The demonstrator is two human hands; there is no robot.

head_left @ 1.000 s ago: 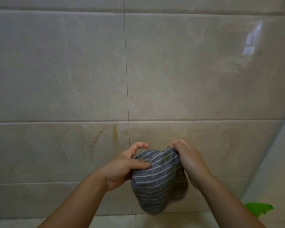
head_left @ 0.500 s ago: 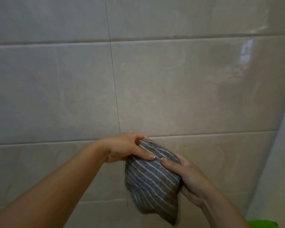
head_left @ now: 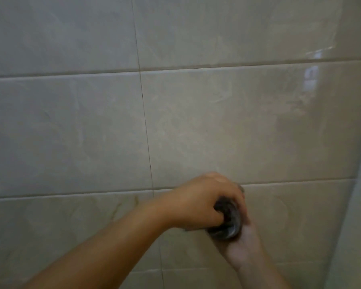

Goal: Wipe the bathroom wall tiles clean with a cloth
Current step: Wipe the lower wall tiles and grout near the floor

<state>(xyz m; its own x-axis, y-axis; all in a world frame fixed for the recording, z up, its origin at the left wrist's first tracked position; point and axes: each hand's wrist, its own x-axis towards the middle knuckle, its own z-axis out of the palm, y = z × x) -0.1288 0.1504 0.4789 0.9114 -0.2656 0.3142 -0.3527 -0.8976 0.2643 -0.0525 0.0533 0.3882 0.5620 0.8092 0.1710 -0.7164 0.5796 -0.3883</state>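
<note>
- Since the earlier frames the cloth (head_left: 227, 223) has been gathered from a hanging, spread piece into a tight wad, and the left hand (head_left: 198, 203) has been brought over the top of it.
- The wad is gripped by the left hand, with the fingers curled round its upper side. It is cradled from beneath by the right hand (head_left: 245, 247), whose fingers are hidden behind the fabric, so whether they are closed on it cannot be told.
- The cloth is held between both hands, just in front of the wall tiles (head_left: 71, 132). Contact with the wall cannot be made out through the blur.
- It is seen as dark grey fabric with pale stripes, crumpled and folded in on itself.
- So small a wad offers little wiping face, so bands of tile could be missed. The cloth could also be dropped if the grip is loosened during the handover.
- Yellowish streaks (head_left: 117, 209) are seen on the lower tile to the left of the hands, and could be skipped.
- Higher up, a bright reflection (head_left: 311, 78) is seen on the glossy tile, where smears would show readily.
</note>
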